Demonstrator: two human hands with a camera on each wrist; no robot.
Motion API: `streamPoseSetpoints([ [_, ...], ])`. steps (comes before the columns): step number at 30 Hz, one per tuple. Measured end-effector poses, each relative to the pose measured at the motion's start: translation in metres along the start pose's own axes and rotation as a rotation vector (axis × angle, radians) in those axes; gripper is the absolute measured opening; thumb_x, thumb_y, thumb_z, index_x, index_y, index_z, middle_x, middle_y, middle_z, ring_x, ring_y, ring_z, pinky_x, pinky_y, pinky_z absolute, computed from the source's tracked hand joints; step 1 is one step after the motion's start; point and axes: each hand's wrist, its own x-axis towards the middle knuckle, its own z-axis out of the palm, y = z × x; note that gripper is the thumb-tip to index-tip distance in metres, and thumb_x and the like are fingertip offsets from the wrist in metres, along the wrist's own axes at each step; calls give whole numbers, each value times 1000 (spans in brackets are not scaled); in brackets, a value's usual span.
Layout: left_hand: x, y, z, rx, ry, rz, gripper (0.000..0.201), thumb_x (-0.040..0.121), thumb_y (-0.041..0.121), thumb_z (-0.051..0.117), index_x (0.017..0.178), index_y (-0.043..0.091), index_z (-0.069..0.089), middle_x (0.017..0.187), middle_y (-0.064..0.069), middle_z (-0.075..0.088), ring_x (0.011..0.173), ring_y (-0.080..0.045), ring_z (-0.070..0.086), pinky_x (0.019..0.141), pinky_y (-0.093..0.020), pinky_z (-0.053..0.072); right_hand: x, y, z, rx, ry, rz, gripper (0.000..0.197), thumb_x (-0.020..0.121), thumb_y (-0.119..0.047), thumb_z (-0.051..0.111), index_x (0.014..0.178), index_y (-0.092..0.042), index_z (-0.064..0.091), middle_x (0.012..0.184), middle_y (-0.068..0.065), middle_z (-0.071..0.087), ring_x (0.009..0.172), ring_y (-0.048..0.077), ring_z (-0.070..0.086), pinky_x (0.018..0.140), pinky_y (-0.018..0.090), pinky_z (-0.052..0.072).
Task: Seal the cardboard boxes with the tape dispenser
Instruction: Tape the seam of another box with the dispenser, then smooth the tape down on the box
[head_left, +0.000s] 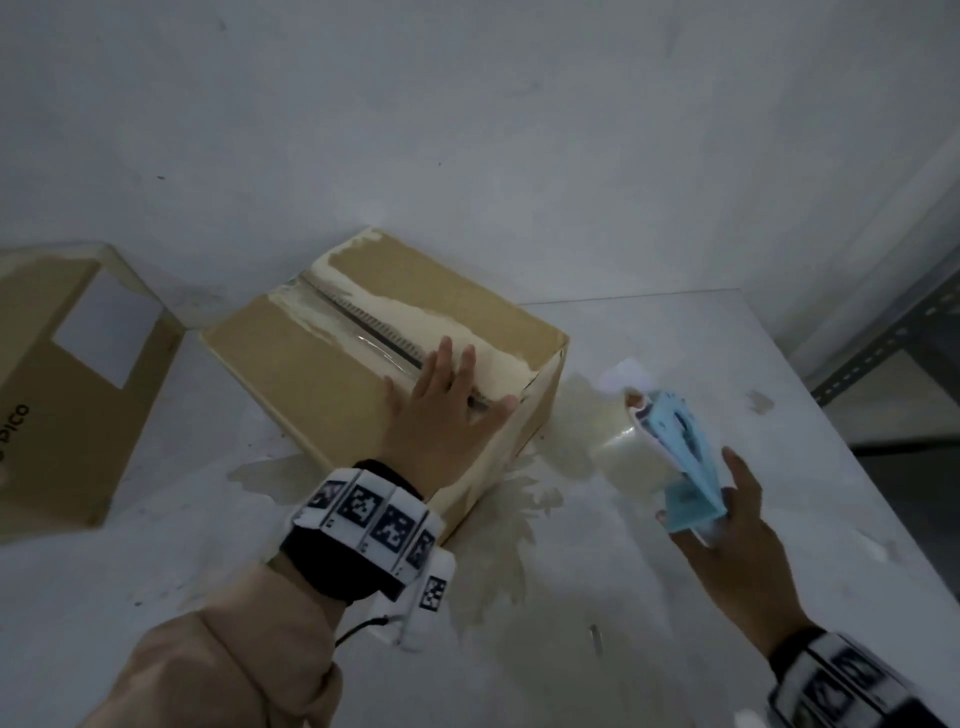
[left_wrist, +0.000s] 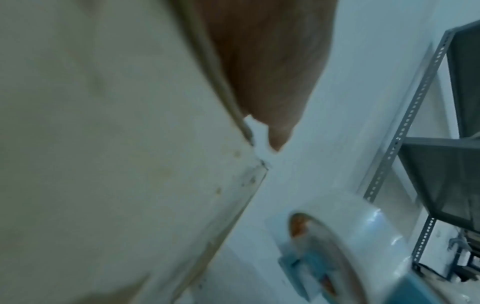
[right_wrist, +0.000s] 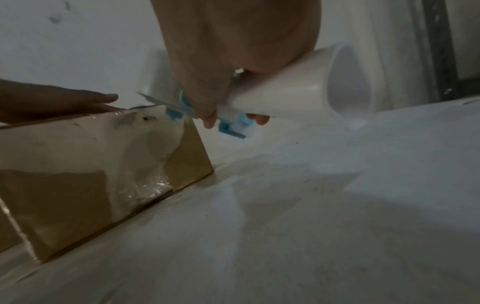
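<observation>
Your left hand (head_left: 447, 415) lies flat, fingers straight, on the near end of the cardboard box (head_left: 363, 338) at the bench (head_left: 675, 597) centre. At 3 o'clock of the box, your right hand (head_left: 748, 525) grips the blue tape dispenser (head_left: 670, 452) above the bench. A second box (head_left: 67, 384) sits at 9 o'clock.

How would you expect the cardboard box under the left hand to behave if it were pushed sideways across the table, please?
The cardboard box would probably slide rather than tip: it sits low and broad on the smooth white table. Its torn top seam suggests worn flaps that may flex under the left hand. Its weight cannot be judged; the contents are hidden.
</observation>
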Motion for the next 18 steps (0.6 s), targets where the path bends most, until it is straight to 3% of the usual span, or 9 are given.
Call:
streamPoseSetpoints([
  [2,2,11,6,-8,20,-67,72,93,58,18,148,17,-5,157,-3,-13,144,-21,-13,111,-61,-5,6,4,12,-25,30,12,80,79,-26,70,141,-12,22,120,17,58,85,26,59,63,30,47],
  [5,3,17,16,98,35,-100,69,96,50,20,147,16,-11,156,-5,-16,144,-22,-16,108,-65,-5,8,12,31,-70,74,6,76,79,-33,68,140,-14,26,120,18,59,93,34,62,74,43,54],
  [8,3,19,21,149,48,-98,70,98,43,25,146,11,-15,156,-9,-17,144,-24,-15,109,-64,-2,7,17,46,-127,62,-2,74,80,-29,69,140,-11,31,125,20,57,100,38,59,83,46,48],
  [12,3,21,21,158,77,-77,69,99,39,26,146,7,-13,155,-16,-15,144,-31,-11,113,-54,-3,3,24,55,-230,8,-17,73,71,-12,72,136,-10,39,109,19,61,89,37,56,74,41,42],
  [14,1,21,21,171,74,-61,67,100,36,26,146,5,-11,154,-21,-13,143,-36,-10,116,-46,-4,1,28,54,-308,-55,-56,76,65,-18,71,134,-8,41,104,18,60,86,36,55,71,42,43],
  [16,-3,22,23,159,72,-25,64,100,34,25,147,5,-8,155,-21,-10,143,-36,-9,116,-41,-5,0,25,47,-430,-91,-62,78,63,-27,67,135,-12,39,119,17,52,104,36,51,83,48,42],
  [18,-13,20,20,21,80,44,63,99,34,30,148,8,-1,156,-17,-5,144,-31,-6,117,-34,-3,1,15,34,-515,-59,-103,74,64,-21,66,133,-17,40,133,15,40,121,37,40,94,55,37],
])
